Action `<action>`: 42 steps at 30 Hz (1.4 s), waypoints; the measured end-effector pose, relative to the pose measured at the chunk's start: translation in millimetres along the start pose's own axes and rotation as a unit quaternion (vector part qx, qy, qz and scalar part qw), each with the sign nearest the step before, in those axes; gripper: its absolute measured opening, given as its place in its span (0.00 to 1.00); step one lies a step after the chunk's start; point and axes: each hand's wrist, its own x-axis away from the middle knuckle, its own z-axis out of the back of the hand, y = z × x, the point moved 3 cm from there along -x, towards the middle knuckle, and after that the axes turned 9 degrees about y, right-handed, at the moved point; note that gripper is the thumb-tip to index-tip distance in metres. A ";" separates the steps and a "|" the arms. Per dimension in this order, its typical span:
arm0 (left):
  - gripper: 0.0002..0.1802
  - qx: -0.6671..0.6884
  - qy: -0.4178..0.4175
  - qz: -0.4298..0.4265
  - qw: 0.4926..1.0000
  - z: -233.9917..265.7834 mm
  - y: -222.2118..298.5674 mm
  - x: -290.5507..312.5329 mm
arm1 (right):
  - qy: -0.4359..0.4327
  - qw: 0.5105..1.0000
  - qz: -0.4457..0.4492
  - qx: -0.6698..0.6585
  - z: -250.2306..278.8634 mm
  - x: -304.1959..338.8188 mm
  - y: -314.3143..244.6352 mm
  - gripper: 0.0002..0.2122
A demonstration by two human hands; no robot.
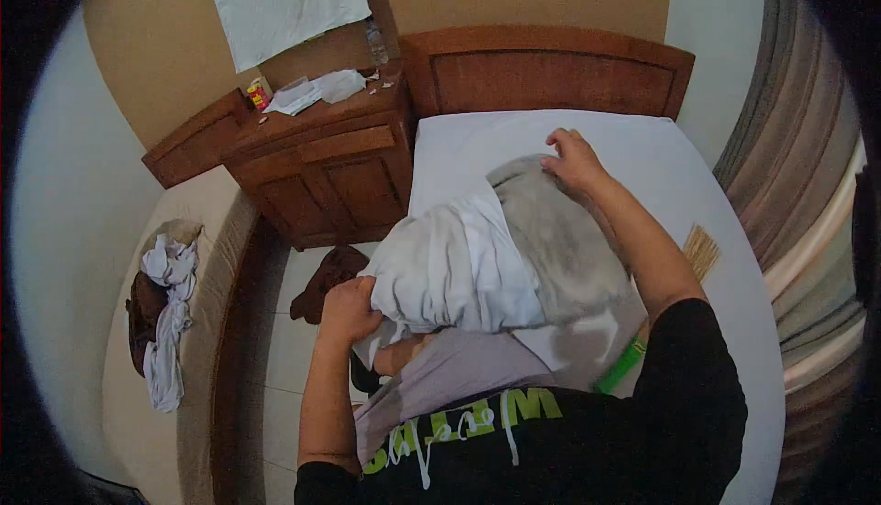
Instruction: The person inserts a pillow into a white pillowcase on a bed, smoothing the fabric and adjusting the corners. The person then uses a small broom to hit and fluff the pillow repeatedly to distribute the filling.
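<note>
the person's left grip [351, 310] was clenched on one end of the white-and-grey cloth [450, 262], which stretched in front of the torso, partly over the bed [468, 143]. the right grip [578, 164] met its grey upper edge, fingers curled; i couldn't tell whether it held fabric. straw bristles [701, 251] lay nearby.

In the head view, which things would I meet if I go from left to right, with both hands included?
Crumpled clothes heap → red-and-yellow container → left hand → white band of the held fabric → right hand → straw bristles → grey-brown curtain
</note>
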 end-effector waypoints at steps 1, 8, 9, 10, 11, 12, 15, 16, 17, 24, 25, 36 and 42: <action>0.19 -0.004 -0.005 0.021 1.000 -5.2 -3.6 -1.6 | -0.004 0.999 0.036 0.023 -1.3 -5.7 -1.5 0.14; 0.20 -0.046 -0.100 0.092 0.990 -28.3 -6.7 -5.8 | -0.240 0.962 -0.117 -0.054 -16.7 98.9 -51.4 0.14; 0.20 -0.042 -0.101 0.088 0.990 -29.5 -8.1 -8.5 | -0.196 0.970 -0.140 -0.035 -25.4 111.9 -43.1 0.15; 0.20 -0.037 -0.102 0.084 0.991 -30.8 -7.3 -10.1 | -0.151 0.975 -0.163 -0.016 -37.6 124.2 -31.4 0.16; 0.21 -0.046 -0.099 0.078 0.991 -29.1 -5.1 -11.4 | -0.105 0.977 -0.183 0.000 -45.1 129.1 -25.5 0.17; 0.21 -0.054 -0.096 0.074 0.991 -26.0 -2.6 -11.2 | -0.122 0.971 -0.204 -0.015 -56.5 133.2 -23.1 0.17; 0.22 -0.071 -0.102 0.094 0.988 -19.6 -0.9 -11.4 | -0.131 0.962 -0.233 -0.058 -74.9 129.2 -34.9 0.17; 0.22 -0.071 -0.106 0.108 0.986 -18.8 -1.3 -10.3 | -0.112 0.967 -0.222 -0.064 -72.9 121.6 -38.1 0.17; 0.22 -0.053 -0.090 0.108 0.989 -17.6 -4.8 -6.8 | -0.092 0.971 -0.210 -0.070 -69.5 113.1 -41.3 0.17; 0.22 0.039 -0.054 0.109 0.992 -6.4 1.2 8.3 | 0.013 0.964 -0.141 0.226 10.2 65.9 71.9 0.12; 0.21 0.062 -0.033 0.088 0.994 -4.3 9.8 6.4 | -0.029 0.948 -0.184 0.257 10.3 71.2 83.0 0.14; 0.29 0.063 -0.006 0.077 0.995 -23.4 12.9 22.4 | -0.191 0.895 -0.371 0.156 -84.0 88.6 121.8 0.38; 0.30 0.214 0.087 0.117 0.966 -65.4 -16.3 57.5 | -0.079 0.901 -0.414 -0.103 -130.8 109.1 126.3 0.26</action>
